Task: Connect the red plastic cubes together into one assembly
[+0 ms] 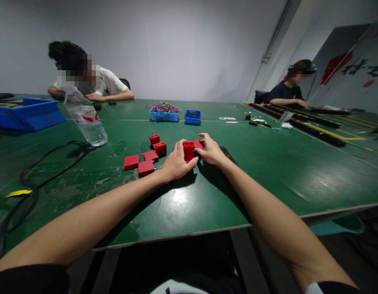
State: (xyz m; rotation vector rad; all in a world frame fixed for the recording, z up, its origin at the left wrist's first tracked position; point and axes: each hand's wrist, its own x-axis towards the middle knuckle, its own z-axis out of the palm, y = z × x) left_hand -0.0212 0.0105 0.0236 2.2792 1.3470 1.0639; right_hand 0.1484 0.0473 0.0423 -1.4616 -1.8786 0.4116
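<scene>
Hands meet mid-table: your left hand and right hand both pinch the red block cluster, seemingly joining pieces. Loose red blocks lie just left, unused. Room opens toward the table's near edge and right; a water bottle stands far left.

Table: green table, scuffed top, filling the middle of the frame.
Centre: loose red blocks.
Left: clear water bottle, tilted; black cable; yellow tag.
Upper left: large blue bin.
Upper centre: blue tray of coloured bits; just beside it, small blue box.
Upper right: long black-and-yellow strips.
</scene>
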